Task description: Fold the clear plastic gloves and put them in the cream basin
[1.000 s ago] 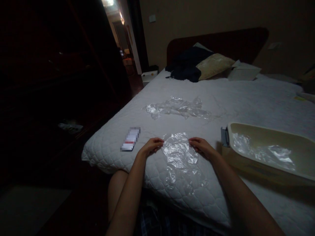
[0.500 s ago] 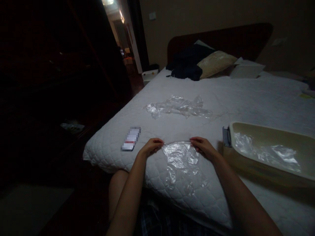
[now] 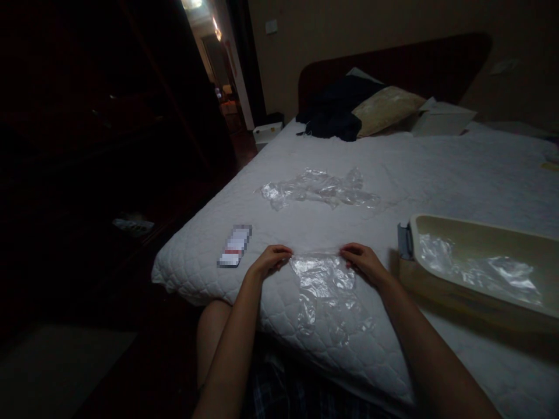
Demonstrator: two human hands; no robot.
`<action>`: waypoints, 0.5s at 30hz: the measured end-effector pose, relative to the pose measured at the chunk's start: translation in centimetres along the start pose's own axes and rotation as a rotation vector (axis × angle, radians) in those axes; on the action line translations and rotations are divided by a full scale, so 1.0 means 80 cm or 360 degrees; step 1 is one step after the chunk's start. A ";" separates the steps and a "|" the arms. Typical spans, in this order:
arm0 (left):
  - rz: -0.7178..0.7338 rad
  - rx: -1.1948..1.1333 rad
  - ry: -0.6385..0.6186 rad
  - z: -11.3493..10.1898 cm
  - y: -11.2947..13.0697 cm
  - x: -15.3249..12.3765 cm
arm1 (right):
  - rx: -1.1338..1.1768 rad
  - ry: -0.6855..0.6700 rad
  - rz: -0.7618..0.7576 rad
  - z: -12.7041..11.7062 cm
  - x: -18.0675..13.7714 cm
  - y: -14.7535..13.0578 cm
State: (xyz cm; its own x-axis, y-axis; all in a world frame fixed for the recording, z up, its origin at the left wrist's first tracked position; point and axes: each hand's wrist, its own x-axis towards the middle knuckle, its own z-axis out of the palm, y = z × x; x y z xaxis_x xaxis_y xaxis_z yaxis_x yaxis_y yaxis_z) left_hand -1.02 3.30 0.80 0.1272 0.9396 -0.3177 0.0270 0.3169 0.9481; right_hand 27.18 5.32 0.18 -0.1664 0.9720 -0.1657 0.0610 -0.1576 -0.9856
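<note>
Plastic bag [image 3: 325,288] on bed [image 3: 437,169], phone [image 3: 234,246] left, basin [image 3: 480,238] right.

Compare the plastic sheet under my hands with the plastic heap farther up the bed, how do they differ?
The near plastic sheet lies spread fairly flat, pinned at its top corners by the left hand and right hand; the far plastic heap is crumpled, wider and untouched. Both are clear, glossy film on the white quilt.

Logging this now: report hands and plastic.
Left hand and right hand pinch plastic bag flat on bed. Phone left, tub right, both apart.
</note>
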 end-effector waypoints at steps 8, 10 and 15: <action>0.0028 0.0004 -0.0033 -0.003 -0.005 0.001 | -0.0040 0.0030 0.0010 -0.001 0.000 0.002; 0.0037 -0.0005 -0.0053 -0.004 -0.006 0.000 | -0.0040 0.0031 -0.0004 -0.002 0.000 0.004; 0.0085 -0.0084 -0.0069 -0.005 -0.008 -0.002 | -0.0102 0.0000 -0.0059 -0.003 -0.001 0.006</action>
State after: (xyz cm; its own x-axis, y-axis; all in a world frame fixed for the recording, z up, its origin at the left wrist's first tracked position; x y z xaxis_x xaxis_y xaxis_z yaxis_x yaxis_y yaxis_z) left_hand -1.49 3.04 0.26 0.1697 0.9492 -0.2650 -0.0332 0.2742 0.9611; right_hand 27.42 5.23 -0.26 -0.1699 0.9769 -0.1294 0.1179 -0.1102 -0.9869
